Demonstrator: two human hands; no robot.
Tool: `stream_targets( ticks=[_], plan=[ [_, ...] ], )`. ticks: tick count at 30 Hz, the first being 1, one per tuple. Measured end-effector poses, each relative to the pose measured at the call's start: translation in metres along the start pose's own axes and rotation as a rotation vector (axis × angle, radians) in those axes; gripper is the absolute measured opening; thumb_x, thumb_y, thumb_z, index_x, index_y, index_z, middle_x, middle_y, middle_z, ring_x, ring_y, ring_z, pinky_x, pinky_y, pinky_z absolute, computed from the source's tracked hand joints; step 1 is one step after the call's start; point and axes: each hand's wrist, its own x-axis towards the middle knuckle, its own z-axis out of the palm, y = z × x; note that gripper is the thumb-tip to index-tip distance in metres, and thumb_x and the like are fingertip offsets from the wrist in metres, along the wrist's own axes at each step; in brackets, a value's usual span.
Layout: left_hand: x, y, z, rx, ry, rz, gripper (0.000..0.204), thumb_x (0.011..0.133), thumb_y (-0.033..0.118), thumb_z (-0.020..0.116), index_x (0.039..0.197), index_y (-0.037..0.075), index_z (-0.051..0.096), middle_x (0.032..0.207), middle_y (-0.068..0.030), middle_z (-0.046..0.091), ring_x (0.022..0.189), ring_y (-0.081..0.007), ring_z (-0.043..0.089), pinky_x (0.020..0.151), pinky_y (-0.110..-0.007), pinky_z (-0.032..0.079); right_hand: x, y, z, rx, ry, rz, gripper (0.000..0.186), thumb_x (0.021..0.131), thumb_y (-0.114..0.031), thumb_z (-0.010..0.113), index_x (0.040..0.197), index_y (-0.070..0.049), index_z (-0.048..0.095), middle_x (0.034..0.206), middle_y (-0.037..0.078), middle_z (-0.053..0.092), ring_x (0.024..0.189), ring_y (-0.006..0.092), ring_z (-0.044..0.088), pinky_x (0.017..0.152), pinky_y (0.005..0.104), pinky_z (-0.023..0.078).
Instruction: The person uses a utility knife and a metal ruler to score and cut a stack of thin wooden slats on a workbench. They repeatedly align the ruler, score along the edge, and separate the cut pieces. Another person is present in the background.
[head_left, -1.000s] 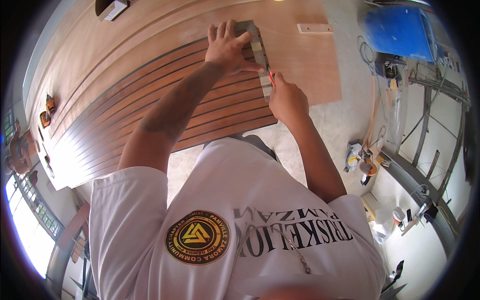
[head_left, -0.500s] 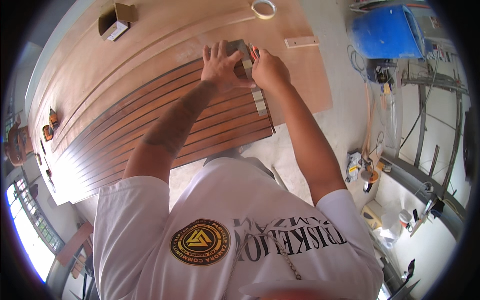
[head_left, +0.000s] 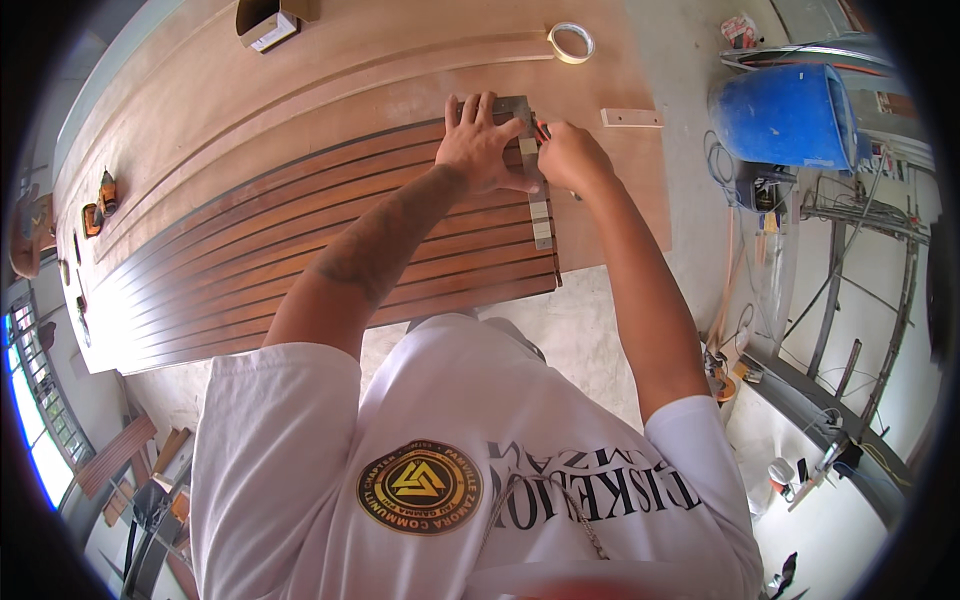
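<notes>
A reddish-brown wooden panel with dark grooves (head_left: 400,215) lies across the work surface. Over its right end runs a narrow grey strip with pale bands (head_left: 540,215). My left hand (head_left: 485,148) presses down with fingers spread, on the panel's far right corner and the strip, its thumb reaching the strip. Just right of it, my right hand (head_left: 575,158) is closed around a small orange-red hand tool (head_left: 542,131), beside the strip's outer edge. Most of the tool is hidden in my fist, so its exact kind does not show.
Beyond the panel, a tape roll (head_left: 571,43), an open cardboard box (head_left: 268,24) and a small wood block (head_left: 632,118) rest on the plywood sheet (head_left: 400,85). An orange-and-black power drill (head_left: 103,205) stands at far left. A blue drum (head_left: 785,118) lies at right.
The whole view has shifted, so the panel and both hands appear farther right and slightly lower. My right hand has moved slightly nearer along the strip; my left hand stays spread there.
</notes>
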Motion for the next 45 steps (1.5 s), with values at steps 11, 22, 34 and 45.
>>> stream_targets(
  ticks=[11,22,34,45],
  plan=[
    [0.0,0.005,-0.001,-0.006,-0.019,-0.038,0.097,0.06,0.077,0.087,0.138,0.025,0.063,0.162,-0.03,0.032,0.155,-0.0489,0.022,0.126,-0.071,0.009,-0.054,0.01,0.01,0.048,-0.016,-0.018,0.031,0.099,-0.018,0.059,0.124,-0.001,0.066,0.115,0.023,0.075,0.112,0.0417,0.072,0.096,0.0519,0.057],
    [-0.002,0.006,0.0,0.026,-0.026,-0.009,0.102,0.06,0.081,0.085,0.141,0.023,0.063,0.157,-0.0253,0.036,0.152,-0.045,0.026,0.125,-0.068,0.01,-0.13,0.058,0.035,-0.005,-0.119,-0.003,0.029,0.098,-0.017,0.06,0.122,-0.002,0.067,0.112,0.021,0.076,0.108,0.0402,0.073,0.091,0.0511,0.058],
    [-0.001,0.002,0.004,0.014,0.041,0.014,0.1,0.06,0.08,0.086,0.139,0.024,0.063,0.155,-0.0265,0.037,0.15,-0.0473,0.029,0.125,-0.068,0.012,-0.002,0.017,-0.001,0.18,0.121,-0.032,0.033,0.102,-0.022,0.057,0.127,-0.004,0.067,0.118,0.024,0.075,0.114,0.0423,0.071,0.096,0.0528,0.057],
    [-0.003,-0.001,0.005,0.027,0.052,0.03,0.094,0.064,0.082,0.083,0.137,0.026,0.062,0.153,-0.0274,0.039,0.149,-0.0495,0.03,0.123,-0.071,0.014,0.013,0.004,-0.002,0.105,-0.043,0.027,0.03,0.097,-0.016,0.058,0.121,-0.002,0.071,0.119,0.022,0.076,0.11,0.0386,0.074,0.093,0.0497,0.059]
  ],
)
